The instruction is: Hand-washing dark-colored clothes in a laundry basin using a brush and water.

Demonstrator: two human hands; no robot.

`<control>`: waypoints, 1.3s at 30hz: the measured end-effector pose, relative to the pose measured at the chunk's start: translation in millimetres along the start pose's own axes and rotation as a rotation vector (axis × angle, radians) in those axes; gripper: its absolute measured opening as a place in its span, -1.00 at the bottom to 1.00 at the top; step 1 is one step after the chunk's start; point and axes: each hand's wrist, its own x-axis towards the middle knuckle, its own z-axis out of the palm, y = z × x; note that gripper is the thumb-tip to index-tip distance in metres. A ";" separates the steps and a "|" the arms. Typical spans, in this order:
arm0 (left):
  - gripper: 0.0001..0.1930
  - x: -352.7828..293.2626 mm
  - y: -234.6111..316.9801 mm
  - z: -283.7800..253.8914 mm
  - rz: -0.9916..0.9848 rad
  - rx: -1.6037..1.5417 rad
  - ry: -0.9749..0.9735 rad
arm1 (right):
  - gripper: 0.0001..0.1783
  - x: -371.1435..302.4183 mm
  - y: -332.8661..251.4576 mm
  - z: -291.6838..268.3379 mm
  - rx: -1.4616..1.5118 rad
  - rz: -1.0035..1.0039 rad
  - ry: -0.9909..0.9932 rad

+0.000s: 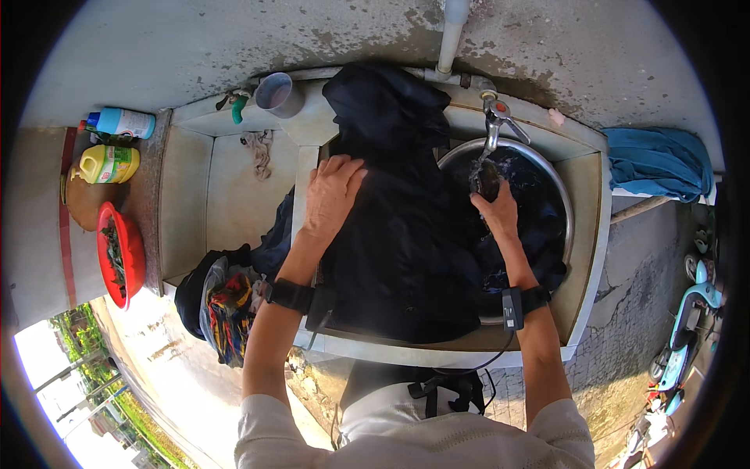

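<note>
A large black garment [394,227] lies spread over the middle of the sink, running from the back ledge to the front edge. My left hand [333,191] rests on the garment's upper left side, fingers stretched out and flat. At the right, my right hand [500,209] grips a small dark object [488,180] under the tap [498,121]; its kind I cannot make out. Water runs over that object. Below it, a round metal basin [569,211] holds dark water and dark cloth. Part of the black garment hangs toward the basin.
A grey plastic cup [280,95] stands on the back ledge, near a green tap [237,108]. In the left compartment are a crumpled rag [258,152] and piled clothes [226,297]. Bottles [109,164] and a red bowl [133,250] sit further left; blue cloth [660,164] hangs at right.
</note>
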 end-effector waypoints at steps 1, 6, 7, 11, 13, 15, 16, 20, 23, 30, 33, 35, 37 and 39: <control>-0.71 2.8 4.9 -14.2 0.064 -0.009 0.234 | -0.24 -15.7 -18.2 -0.8 0.096 -0.090 0.033; -0.77 59.5 -17.4 -72.5 0.108 0.323 0.725 | -0.19 -71.3 -76.4 53.1 -0.057 -0.535 -0.232; -0.77 67.9 -34.4 -77.5 0.103 0.329 0.731 | -0.20 -77.2 -85.2 58.7 -0.109 -0.562 -0.247; -0.71 103.8 -80.8 -81.9 -0.130 0.360 0.273 | -0.22 -81.3 -89.0 45.3 0.065 -0.385 -0.273; -0.66 115.1 -84.9 -80.1 -0.110 0.331 0.162 | -0.24 -75.4 -69.7 22.0 0.106 -0.274 -0.189; -0.65 120.3 -85.1 -82.0 -0.083 0.306 0.144 | -0.25 -66.5 -39.4 1.2 0.068 -0.193 -0.096; -0.64 120.0 -83.8 -85.4 -0.061 0.292 0.136 | -0.27 -61.7 -27.8 -7.5 0.042 -0.158 -0.057; -0.50 117.0 -90.3 -92.9 0.002 0.283 0.102 | -0.31 -52.9 15.0 -33.7 0.270 0.095 -0.032; -0.50 119.9 -93.9 -87.3 0.122 0.381 0.147 | -0.31 -47.5 49.7 -39.3 0.216 0.088 0.011; -0.42 125.3 -113.1 -90.6 0.072 0.344 0.032 | -0.29 -45.2 36.2 -45.1 0.014 -0.025 -0.061; -0.46 115.8 -102.2 -96.2 0.120 0.361 0.232 | -0.27 -40.9 29.9 -42.5 -0.031 -0.084 -0.091; -0.43 102.7 -83.0 -97.9 0.185 0.434 0.596 | -0.26 -32.8 28.6 -35.0 0.033 -0.018 -0.159; -0.44 72.9 -44.2 -84.9 0.078 0.149 0.562 | -0.26 -16.6 50.5 -19.3 -0.050 -0.146 0.059; -0.49 28.8 -0.5 -56.2 0.025 -0.204 0.404 | -0.25 -5.2 67.0 -3.9 -0.114 -0.103 0.071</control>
